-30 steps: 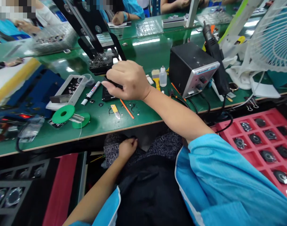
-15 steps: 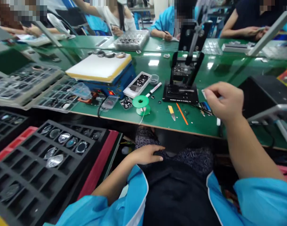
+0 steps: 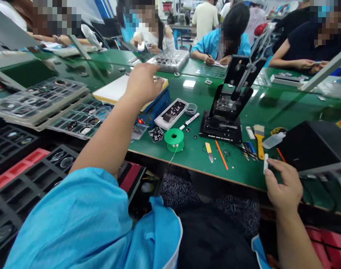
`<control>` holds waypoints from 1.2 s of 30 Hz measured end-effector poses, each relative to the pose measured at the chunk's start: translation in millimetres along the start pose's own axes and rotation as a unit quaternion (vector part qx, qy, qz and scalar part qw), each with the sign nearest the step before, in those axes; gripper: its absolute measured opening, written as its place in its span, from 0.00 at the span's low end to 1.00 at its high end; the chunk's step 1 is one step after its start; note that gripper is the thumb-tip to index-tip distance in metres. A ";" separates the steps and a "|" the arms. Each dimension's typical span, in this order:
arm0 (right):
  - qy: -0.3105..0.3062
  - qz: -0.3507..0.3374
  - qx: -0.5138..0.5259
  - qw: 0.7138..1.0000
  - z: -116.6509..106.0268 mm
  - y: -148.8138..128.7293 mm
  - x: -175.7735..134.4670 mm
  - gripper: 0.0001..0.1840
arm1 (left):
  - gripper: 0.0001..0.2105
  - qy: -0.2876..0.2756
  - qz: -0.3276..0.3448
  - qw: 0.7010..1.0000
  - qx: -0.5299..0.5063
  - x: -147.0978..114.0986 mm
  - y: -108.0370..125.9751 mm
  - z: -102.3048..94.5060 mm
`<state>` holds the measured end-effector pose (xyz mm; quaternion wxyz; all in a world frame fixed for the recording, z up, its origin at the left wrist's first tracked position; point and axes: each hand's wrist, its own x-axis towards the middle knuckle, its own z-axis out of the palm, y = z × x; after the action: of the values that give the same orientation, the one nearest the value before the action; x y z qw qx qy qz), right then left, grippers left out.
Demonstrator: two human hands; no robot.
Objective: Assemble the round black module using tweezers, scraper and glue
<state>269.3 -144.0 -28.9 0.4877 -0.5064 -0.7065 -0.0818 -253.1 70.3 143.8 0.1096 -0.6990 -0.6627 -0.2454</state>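
Note:
My left hand [image 3: 144, 84] reaches over the white pad [image 3: 111, 89] on top of a blue box [image 3: 161, 106]. Its fingers are bent, with thumb and index at a small round watch part [image 3: 157, 79]; whether that part is lifted or still lies on the pad I cannot tell. The other fingers are hidden behind the hand. At the bench's front right edge, my right hand [image 3: 285, 185] pinches a short white stick [image 3: 266, 163] upright between thumb and fingers. Close to it lie a yellow-handled brush [image 3: 259, 142] and a clear squeeze bottle [image 3: 274, 140].
A black press stand [image 3: 221, 127] stands mid-bench. Before it are a green solder spool [image 3: 174, 140], a yellow-handled blade [image 3: 209, 152], an orange stick [image 3: 221, 155] and a marker [image 3: 191, 120]. Partitioned trays [image 3: 22, 201] fill the left. Co-workers sit across the bench.
My left hand has risen from my lap to the pad on the blue box. My right hand has dropped nearer the bench edge and now shows a white stick. The view has shifted.

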 end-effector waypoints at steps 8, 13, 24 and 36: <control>0.022 0.022 0.032 0.999 0.1 -13.1 1.3 0.12 | 0.31 -0.097 -0.059 0.987 0.111 60.4 -3.9 41.8; 0.016 0.041 0.012 0.999 0.4 -20.7 4.3 0.10 | 0.25 -0.095 -0.059 0.979 0.173 55.8 15.7 2.3; -0.018 0.077 -0.008 0.997 0.1 -31.1 7.0 0.08 | 0.10 -0.309 0.128 0.854 -0.399 -187.9 177.0 32.5; -0.039 0.112 -0.009 0.993 1.0 -34.6 9.7 0.08 | 0.13 -0.158 0.333 0.888 -0.276 -220.6 229.9 86.9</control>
<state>241.1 -153.6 -8.8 0.4612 -0.5896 -0.6629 -0.0136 -10.8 -103.1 1.3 -0.1187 -0.9102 -0.3049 -0.2538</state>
